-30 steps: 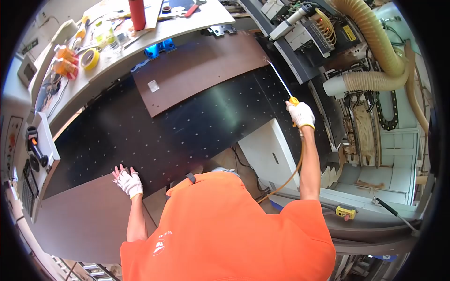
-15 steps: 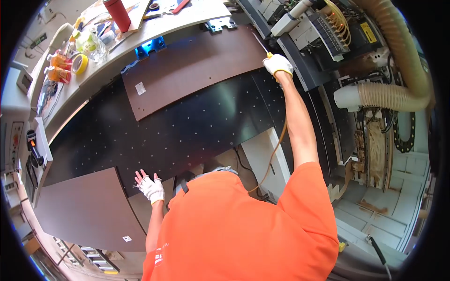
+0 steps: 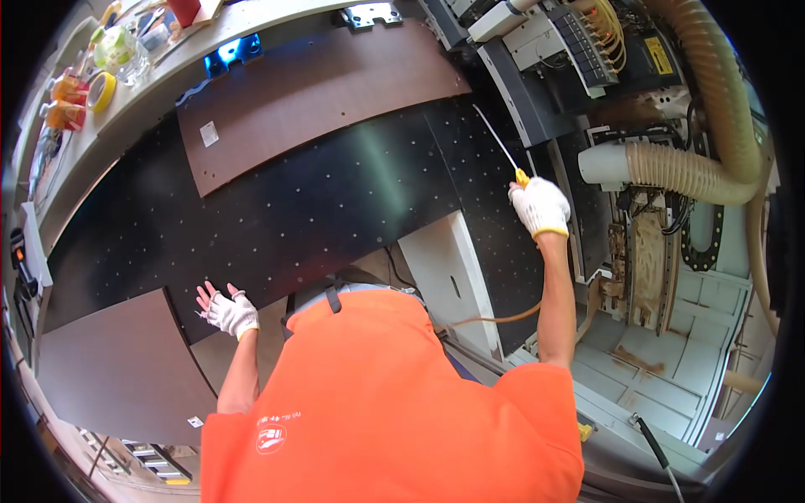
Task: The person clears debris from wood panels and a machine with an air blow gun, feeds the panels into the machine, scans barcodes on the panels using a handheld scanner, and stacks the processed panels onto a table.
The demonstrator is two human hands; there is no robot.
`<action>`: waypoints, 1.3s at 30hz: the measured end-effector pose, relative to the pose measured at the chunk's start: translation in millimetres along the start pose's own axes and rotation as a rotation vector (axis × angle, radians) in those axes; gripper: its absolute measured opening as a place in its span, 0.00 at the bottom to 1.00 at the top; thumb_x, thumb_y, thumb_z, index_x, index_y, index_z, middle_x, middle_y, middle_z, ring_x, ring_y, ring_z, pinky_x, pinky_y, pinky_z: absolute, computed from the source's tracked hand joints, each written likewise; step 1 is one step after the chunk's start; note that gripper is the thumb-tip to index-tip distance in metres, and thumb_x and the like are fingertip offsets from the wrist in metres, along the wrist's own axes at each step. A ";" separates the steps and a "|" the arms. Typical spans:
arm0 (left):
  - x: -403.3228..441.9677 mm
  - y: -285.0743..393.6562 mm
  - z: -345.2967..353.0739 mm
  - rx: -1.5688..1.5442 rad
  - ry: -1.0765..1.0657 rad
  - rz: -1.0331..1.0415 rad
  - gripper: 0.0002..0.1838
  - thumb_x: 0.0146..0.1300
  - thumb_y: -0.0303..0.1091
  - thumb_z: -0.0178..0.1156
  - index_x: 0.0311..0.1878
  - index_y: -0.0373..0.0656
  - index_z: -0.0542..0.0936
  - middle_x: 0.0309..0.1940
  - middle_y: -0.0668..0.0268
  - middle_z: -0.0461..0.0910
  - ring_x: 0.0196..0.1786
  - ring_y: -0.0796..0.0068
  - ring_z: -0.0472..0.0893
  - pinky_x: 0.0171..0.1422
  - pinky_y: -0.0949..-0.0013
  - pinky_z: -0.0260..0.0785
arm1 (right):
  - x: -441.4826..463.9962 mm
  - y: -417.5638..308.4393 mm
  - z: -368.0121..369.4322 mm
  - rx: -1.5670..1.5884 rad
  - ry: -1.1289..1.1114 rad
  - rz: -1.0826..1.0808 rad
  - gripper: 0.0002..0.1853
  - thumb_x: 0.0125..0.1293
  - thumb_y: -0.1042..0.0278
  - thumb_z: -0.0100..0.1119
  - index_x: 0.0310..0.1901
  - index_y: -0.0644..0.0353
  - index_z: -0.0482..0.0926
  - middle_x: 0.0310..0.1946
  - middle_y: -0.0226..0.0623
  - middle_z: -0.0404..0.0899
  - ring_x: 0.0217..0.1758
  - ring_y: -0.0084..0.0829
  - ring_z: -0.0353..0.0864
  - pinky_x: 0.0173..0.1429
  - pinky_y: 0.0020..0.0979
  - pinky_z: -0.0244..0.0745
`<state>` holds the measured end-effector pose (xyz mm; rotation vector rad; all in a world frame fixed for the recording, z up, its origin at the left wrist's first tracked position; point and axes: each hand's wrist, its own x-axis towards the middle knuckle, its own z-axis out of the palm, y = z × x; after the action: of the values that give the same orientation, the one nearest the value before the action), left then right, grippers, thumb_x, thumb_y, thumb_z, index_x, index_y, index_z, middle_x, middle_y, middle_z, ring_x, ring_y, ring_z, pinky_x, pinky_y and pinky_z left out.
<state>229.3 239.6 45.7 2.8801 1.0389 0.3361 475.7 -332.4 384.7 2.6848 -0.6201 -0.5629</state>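
My right hand (image 3: 541, 208), in a white knit glove, is closed around the yellow handle of an air blow gun (image 3: 505, 152). Its long thin nozzle points up and left over the black dotted table (image 3: 319, 201). From below my right forearm runs a tan air hose (image 3: 495, 318). My left hand (image 3: 228, 311), gloved with bare fingertips, has its fingers spread at the table's near edge and holds nothing. Just left of it lies a grey-brown panel (image 3: 117, 360) with a small white label. A brown drilled panel (image 3: 310, 101), also labelled, lies at the table's far side.
A ledge (image 3: 260, 23) behind the table carries bottles, yellow tape (image 3: 101, 91) and a red cylinder (image 3: 184, 10). Blue-lit metal brackets (image 3: 232, 54) border the far panel. Machinery with a ribbed duct (image 3: 683, 172) stands at right. A white upright board (image 3: 453, 281) is near my body.
My right hand has drawn the air blow gun back toward me, away from the brown panel's right corner. My left hand stays spread near the table edge. The whole view has shifted.
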 end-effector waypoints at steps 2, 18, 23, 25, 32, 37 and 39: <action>-2.1 1.9 -4.8 0.030 -0.014 0.003 0.36 0.80 0.51 0.61 0.84 0.45 0.72 0.87 0.54 0.66 0.89 0.47 0.62 0.93 0.38 0.45 | -29.0 9.9 0.8 0.169 -0.108 0.037 0.29 0.79 0.37 0.58 0.48 0.59 0.93 0.41 0.49 0.93 0.46 0.47 0.95 0.51 0.47 0.88; 3.2 -1.1 -8.5 0.011 -0.019 -0.008 0.37 0.77 0.50 0.63 0.84 0.45 0.72 0.87 0.51 0.66 0.90 0.45 0.61 0.93 0.38 0.45 | -172.7 -32.6 63.4 0.640 -0.809 -0.205 0.24 0.74 0.42 0.69 0.40 0.59 0.90 0.21 0.34 0.85 0.27 0.29 0.87 0.38 0.36 0.78; 1.3 -6.4 1.2 -0.037 0.009 -0.021 0.39 0.76 0.50 0.64 0.85 0.46 0.70 0.88 0.53 0.63 0.91 0.45 0.58 0.93 0.35 0.43 | -172.1 -77.4 64.9 0.746 -0.698 -0.294 0.23 0.75 0.44 0.68 0.46 0.60 0.92 0.22 0.34 0.86 0.28 0.28 0.87 0.40 0.37 0.80; 1.1 -7.0 2.8 -0.019 -0.003 -0.025 0.38 0.76 0.50 0.64 0.84 0.45 0.71 0.89 0.52 0.62 0.91 0.45 0.58 0.93 0.34 0.43 | -171.3 -103.0 55.8 0.562 -0.728 -0.382 0.23 0.75 0.44 0.69 0.48 0.60 0.92 0.24 0.37 0.87 0.30 0.30 0.89 0.41 0.37 0.81; 0.0 -8.9 -1.0 -0.053 0.021 -0.011 0.38 0.76 0.51 0.63 0.84 0.45 0.71 0.89 0.52 0.62 0.91 0.44 0.58 0.93 0.34 0.43 | -147.8 -196.0 31.7 0.477 -0.564 -0.563 0.24 0.75 0.39 0.65 0.48 0.55 0.92 0.32 0.45 0.90 0.38 0.51 0.91 0.47 0.45 0.83; 7.2 -1.9 -18.3 -0.031 0.001 0.009 0.38 0.72 0.46 0.67 0.81 0.42 0.74 0.84 0.49 0.70 0.87 0.40 0.64 0.91 0.34 0.48 | -128.5 -214.1 32.1 0.514 -0.217 -0.662 0.24 0.74 0.39 0.66 0.48 0.55 0.93 0.34 0.47 0.91 0.41 0.51 0.92 0.48 0.45 0.83; 4.3 -0.8 -12.0 -0.012 0.037 0.016 0.37 0.72 0.46 0.68 0.81 0.42 0.74 0.84 0.48 0.70 0.86 0.41 0.65 0.91 0.36 0.49 | -114.4 -195.4 15.6 0.414 -0.402 -0.602 0.26 0.74 0.38 0.63 0.48 0.56 0.92 0.42 0.52 0.92 0.50 0.60 0.90 0.55 0.51 0.83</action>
<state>229.3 242.8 58.1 2.8843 1.0161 0.3966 441.5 -115.2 328.4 3.1761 0.0163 -1.2738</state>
